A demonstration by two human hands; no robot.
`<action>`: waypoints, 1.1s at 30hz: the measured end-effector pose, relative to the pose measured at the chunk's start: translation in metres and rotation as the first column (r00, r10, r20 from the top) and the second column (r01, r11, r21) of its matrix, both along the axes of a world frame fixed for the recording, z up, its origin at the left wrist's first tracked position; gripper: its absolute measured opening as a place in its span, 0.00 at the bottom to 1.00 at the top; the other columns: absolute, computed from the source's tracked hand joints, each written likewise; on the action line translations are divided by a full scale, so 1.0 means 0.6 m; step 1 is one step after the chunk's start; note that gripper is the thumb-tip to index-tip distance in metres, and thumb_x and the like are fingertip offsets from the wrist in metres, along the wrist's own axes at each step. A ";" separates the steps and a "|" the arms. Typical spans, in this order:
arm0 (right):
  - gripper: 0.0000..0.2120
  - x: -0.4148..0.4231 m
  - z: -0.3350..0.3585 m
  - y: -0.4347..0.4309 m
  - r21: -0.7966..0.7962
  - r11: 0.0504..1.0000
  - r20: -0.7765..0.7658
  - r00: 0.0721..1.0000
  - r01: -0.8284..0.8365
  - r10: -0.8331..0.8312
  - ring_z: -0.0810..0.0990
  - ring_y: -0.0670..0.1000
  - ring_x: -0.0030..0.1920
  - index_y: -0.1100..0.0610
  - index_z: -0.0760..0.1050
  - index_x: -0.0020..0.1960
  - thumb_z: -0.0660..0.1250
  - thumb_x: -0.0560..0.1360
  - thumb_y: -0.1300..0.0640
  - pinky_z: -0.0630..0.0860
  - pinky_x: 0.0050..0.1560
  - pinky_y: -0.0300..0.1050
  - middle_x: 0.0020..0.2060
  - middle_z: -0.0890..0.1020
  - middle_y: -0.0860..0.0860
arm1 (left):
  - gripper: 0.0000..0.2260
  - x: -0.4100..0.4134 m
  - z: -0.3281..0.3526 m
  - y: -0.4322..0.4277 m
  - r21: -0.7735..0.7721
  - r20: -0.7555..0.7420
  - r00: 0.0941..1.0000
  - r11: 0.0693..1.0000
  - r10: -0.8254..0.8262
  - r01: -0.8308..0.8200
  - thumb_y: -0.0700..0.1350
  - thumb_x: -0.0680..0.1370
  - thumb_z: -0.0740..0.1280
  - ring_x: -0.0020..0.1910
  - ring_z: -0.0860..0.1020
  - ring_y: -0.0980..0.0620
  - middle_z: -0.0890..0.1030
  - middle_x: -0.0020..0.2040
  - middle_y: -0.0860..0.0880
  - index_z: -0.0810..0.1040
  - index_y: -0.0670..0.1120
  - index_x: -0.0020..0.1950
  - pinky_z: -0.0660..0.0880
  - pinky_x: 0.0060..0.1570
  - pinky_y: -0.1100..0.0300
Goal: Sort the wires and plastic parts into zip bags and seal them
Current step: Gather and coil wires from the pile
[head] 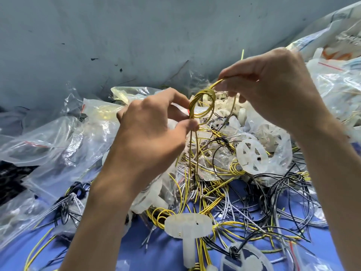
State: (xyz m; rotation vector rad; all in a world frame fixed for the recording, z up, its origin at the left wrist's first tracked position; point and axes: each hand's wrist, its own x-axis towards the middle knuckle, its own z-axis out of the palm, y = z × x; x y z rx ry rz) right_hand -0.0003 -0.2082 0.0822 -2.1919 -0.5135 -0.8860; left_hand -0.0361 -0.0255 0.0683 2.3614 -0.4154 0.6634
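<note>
hiding part of the yellow wire coil: left hand, right hand

i read this as small workshop or packing bench. blue bench top buried under loose cut wires, yellow, black and white, tangled in one heap. white plastic wheels and flanged spool lie among them, many of same kind. clear zip bags with red strips piled left and right, some filled. behind, bare grey wall, scuffed, dark marks.
</note>
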 end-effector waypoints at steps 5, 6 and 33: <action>0.09 0.007 -0.006 0.009 -0.042 0.992 0.058 0.991 0.121 -0.118 0.80 0.56 0.37 0.51 0.84 0.44 0.68 0.72 0.49 0.76 0.43 0.55 0.34 0.83 0.51 | 0.06 0.010 -0.010 0.011 0.040 -0.081 0.997 0.999 0.008 -0.005 0.49 0.71 0.73 0.36 0.76 0.71 0.80 0.34 0.69 0.77 0.55 0.45 0.65 0.38 0.79; 0.09 0.009 -0.007 0.006 -0.031 0.991 0.066 0.989 0.133 -0.130 0.80 0.57 0.37 0.51 0.84 0.45 0.68 0.72 0.49 0.76 0.43 0.56 0.35 0.83 0.52 | 0.06 0.011 -0.010 0.011 0.046 -0.090 0.996 0.999 0.006 -0.002 0.48 0.71 0.73 0.36 0.75 0.72 0.80 0.34 0.68 0.77 0.55 0.44 0.64 0.36 0.79; 0.11 0.027 -0.013 -0.023 0.061 0.971 0.025 0.972 0.231 -0.233 0.81 0.61 0.42 0.51 0.84 0.49 0.66 0.70 0.51 0.78 0.46 0.55 0.39 0.84 0.57 | 0.05 0.007 -0.009 0.006 0.109 -0.206 0.967 0.978 -0.152 0.177 0.47 0.71 0.72 0.36 0.75 0.70 0.81 0.32 0.64 0.80 0.53 0.35 0.63 0.32 0.77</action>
